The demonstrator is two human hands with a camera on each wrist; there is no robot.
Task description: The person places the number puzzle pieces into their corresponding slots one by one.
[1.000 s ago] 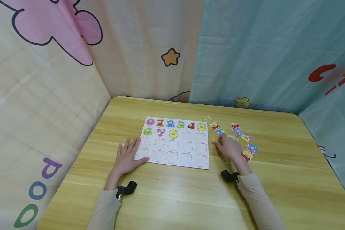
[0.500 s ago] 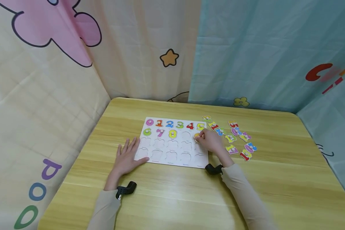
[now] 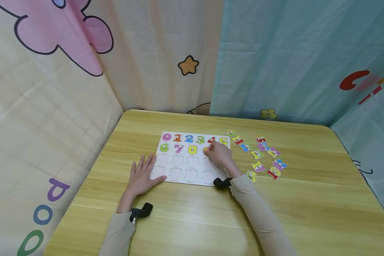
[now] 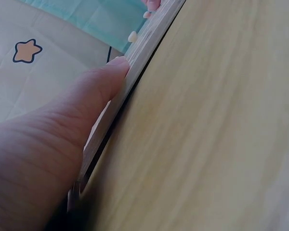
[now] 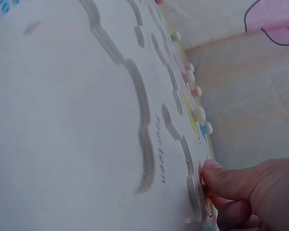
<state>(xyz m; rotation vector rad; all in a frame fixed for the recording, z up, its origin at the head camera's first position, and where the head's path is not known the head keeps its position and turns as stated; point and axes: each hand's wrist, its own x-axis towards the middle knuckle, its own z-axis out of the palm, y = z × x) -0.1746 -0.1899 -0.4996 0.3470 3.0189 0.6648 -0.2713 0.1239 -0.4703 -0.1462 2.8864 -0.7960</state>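
On the counter [image 3: 182, 217], centre: a white board [image 3: 184, 166] with cut number recesses; clock directions in the head view run from its middle, 12 o'clock at the far edge.
Far row: knobbed number pieces [image 3: 188, 138], 0 through 5, seated in the board; 4 and 5 partly behind fingers or close by them.
Second row: 6 [image 3: 164, 147], 7 [image 3: 178, 148] and 8 [image 3: 192, 149], seated.
Right hand [image 3: 220, 154]: toward 3 o'clock, over the board; grip grasping, thumb and fingers pinching the orange piece.
Orange piece [image 3: 206, 151]: at 2 o'clock, on or just above the board beside the 8; whether fully seated, cannot tell.
Left hand [image 3: 143, 176]: at 8 o'clock; grip released, fingers straight and spread, thumb touching the board's near edge.
Loose pieces [image 3: 257, 154]: multicoloured, scattered between 2 and 4 o'clock, some touching or overlapping.
Lettering [image 5: 160, 147]: "fourteen", printed on the board, seen from the right wrist.
Wrist units: black, one below the left hand [image 3: 142, 211], one below the right [image 3: 222, 183].
Sleeves [image 3: 116, 234]: beige, both arms.
Backdrop: pale curtain [image 3: 166, 81] with orange star [image 3: 188, 65] at 12 o'clock; teal curtain [image 3: 275, 64] toward 1 o'clock.
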